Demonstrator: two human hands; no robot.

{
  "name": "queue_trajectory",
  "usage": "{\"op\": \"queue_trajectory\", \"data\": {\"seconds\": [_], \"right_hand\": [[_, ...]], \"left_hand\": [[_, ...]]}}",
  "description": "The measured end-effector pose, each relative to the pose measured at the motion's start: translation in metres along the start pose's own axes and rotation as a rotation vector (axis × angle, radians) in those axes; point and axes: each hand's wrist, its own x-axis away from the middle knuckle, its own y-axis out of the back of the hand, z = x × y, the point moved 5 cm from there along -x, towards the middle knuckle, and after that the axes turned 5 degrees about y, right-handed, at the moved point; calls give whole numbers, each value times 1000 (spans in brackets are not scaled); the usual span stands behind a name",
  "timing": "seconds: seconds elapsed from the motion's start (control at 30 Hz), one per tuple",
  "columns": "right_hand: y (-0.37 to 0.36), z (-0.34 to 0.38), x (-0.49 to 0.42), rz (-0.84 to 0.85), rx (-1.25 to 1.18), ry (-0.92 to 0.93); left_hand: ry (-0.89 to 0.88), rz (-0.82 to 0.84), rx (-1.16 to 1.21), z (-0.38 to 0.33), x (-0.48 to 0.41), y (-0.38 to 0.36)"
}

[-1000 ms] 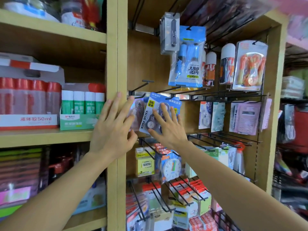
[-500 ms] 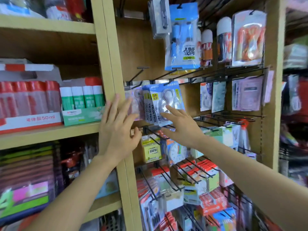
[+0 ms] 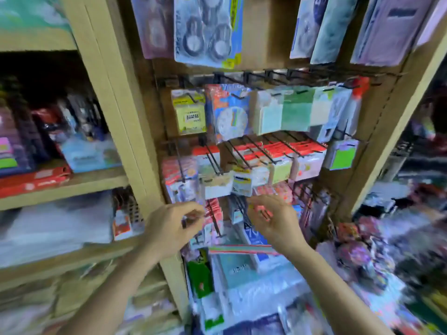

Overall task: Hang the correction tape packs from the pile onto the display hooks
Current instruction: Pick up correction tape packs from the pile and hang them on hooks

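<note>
I see two hands low in front of the rack. My left hand (image 3: 171,228) has its fingers (image 3: 193,213) curled in, with the thumb close to one finger like a pinch. The view is too blurry there, so I cannot tell if it holds something small. My right hand (image 3: 273,223) has loose, bent fingers and I see nothing in it.

The blue correction tape pack (image 3: 208,30) hangs high above my fingers, at the top of the view. It hangs flat with its front facing out, so a shopper can read it and lift it off. I count one blue pack, and one pale purple pack (image 3: 154,25) just left of it. The purple one is too blurry to name.

A row of black wire hooks (image 3: 254,76) sticks out between that pack and my fingers. Under it I count one yellow sticky note pack (image 3: 189,114) and one clock pack (image 3: 229,117), side by side.

The wooden post (image 3: 125,131) stands up and to the left of my fingers.

I think my hands are down low to fetch the next pack, but I cannot pick out the pile in the blur.
</note>
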Motion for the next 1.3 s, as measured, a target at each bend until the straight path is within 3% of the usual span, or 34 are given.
{"op": "queue_trajectory", "data": {"seconds": [0.2, 0.43, 0.67, 0.77, 0.87, 0.97, 1.13, 1.3], "right_hand": [[-51, -109, 123, 295, 4, -412], [-78, -188, 253, 702, 86, -722], [-95, -250, 348, 1062, 90, -888], [-109, -281, 382, 1202, 91, -932], [-122, -311, 412, 1295, 127, -987], [-135, -338, 433, 1339, 151, -980], [-164, -389, 465, 1304, 116, -1068], [-189, -428, 479, 1086, 80, -1213]], "left_hand": [[372, 342, 101, 48, 107, -155], [739, 694, 124, 87, 254, -297], [1058, 765, 182, 115, 375, -386], [1116, 756, 229, 96, 382, -398], [1157, 880, 209, 79, 373, -403], [1184, 961, 179, 90, 376, -420], [1191, 960, 166, 129, 367, -461], [1095, 941, 68, 176, 357, -516]]}}
